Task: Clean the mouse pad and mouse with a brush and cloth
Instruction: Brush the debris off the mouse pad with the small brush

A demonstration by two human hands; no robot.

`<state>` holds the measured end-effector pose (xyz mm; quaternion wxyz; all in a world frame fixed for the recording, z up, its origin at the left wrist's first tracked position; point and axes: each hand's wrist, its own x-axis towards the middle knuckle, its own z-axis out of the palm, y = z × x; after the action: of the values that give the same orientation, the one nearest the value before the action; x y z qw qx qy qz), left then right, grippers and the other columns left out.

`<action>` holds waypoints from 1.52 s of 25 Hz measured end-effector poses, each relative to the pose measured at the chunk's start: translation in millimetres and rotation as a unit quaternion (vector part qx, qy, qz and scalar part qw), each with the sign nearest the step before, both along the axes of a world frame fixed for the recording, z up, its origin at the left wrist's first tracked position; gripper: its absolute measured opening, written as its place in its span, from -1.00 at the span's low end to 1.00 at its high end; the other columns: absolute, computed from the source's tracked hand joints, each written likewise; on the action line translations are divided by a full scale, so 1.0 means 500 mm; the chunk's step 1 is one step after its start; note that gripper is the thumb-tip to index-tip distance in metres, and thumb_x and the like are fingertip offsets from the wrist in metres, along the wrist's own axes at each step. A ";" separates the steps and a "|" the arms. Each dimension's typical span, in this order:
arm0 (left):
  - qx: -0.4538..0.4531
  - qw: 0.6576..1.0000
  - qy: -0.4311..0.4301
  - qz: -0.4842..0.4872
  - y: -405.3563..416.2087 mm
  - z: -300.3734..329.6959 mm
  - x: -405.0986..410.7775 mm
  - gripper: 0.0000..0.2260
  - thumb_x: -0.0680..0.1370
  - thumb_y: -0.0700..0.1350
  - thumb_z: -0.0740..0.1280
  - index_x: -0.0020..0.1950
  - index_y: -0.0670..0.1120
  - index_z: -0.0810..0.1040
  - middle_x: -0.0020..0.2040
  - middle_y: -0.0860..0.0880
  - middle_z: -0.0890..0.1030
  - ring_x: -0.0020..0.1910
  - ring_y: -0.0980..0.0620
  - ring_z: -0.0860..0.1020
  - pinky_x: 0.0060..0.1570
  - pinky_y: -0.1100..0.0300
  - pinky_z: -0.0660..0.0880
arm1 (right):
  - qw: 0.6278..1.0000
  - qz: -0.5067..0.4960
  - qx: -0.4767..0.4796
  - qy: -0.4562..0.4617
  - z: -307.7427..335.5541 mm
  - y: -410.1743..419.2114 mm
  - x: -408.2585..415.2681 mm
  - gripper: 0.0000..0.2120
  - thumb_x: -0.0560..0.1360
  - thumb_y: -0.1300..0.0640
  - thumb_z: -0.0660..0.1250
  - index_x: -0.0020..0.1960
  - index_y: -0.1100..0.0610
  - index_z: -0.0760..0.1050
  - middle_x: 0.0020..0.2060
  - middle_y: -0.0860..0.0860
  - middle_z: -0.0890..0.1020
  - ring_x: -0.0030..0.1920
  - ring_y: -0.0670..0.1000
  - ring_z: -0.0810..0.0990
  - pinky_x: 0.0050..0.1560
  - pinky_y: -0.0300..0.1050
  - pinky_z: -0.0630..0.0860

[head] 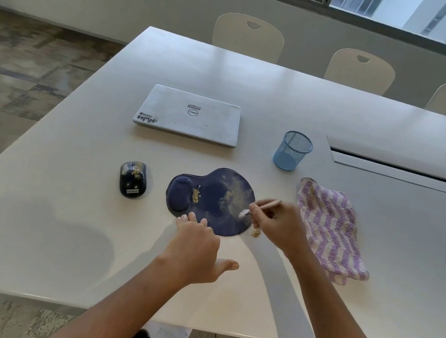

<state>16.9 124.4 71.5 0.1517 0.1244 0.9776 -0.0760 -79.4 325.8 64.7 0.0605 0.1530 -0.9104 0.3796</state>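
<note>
A dark blue mouse pad [213, 195] with a raised wrist rest lies on the white table [71, 235], dusted with tan crumbs. My right hand [276, 226] grips a small brush [263, 204] whose pale bristles touch the pad's right edge. A little heap of crumbs [256, 233] lies on the table just off that edge. My left hand [197, 248] presses its straight fingertips on the pad's near edge. A black mouse [133, 178] with crumbs on top sits left of the pad. A purple and white cloth [328, 226] lies to the right.
A shut white laptop [189, 114] lies behind the pad. A blue mesh cup [292, 150] stands at the right of it. A cable slot [398, 166] is cut into the table at far right. Three pale chairs [248, 35] stand along the far side.
</note>
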 end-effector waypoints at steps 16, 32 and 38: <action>-0.007 1.000 0.004 0.000 -0.001 0.000 0.000 -0.09 0.55 0.55 -0.02 0.45 -0.18 0.55 0.59 -0.26 0.33 0.56 -0.44 0.27 0.51 -0.31 0.28 | 0.999 -0.011 0.016 -0.030 -0.003 0.060 0.003 -0.85 0.55 0.10 0.54 -0.20 0.07 0.74 -0.46 -0.08 0.69 -0.42 -0.08 0.70 -0.19 0.11 0.71; 0.006 1.000 0.005 0.011 -0.002 -0.002 0.000 -0.08 0.55 0.54 -0.02 0.47 -0.19 0.52 0.59 -0.27 0.32 0.56 -0.45 0.25 0.53 -0.32 0.24 | 0.999 0.009 0.038 0.011 -0.008 0.005 -0.022 -0.73 0.55 -0.04 0.52 -0.20 0.14 0.74 -0.43 -0.09 0.69 -0.43 -0.08 0.67 -0.28 0.02 0.68; 0.006 1.000 -0.001 0.012 -0.003 -0.002 0.000 -0.09 0.54 0.55 -0.02 0.41 -0.18 0.58 0.60 -0.25 0.32 0.58 -0.43 0.24 0.54 -0.30 0.24 | 0.996 -0.012 0.008 0.086 -0.009 -0.113 -0.102 -0.73 0.56 0.02 0.55 -0.19 0.20 0.68 -0.41 0.00 0.69 -0.43 0.00 0.64 -0.31 -0.06 0.57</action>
<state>16.9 123.0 70.3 0.1531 0.1136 0.9793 -0.0677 -130.6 269.3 60.4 0.1422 0.1749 -0.9063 0.3574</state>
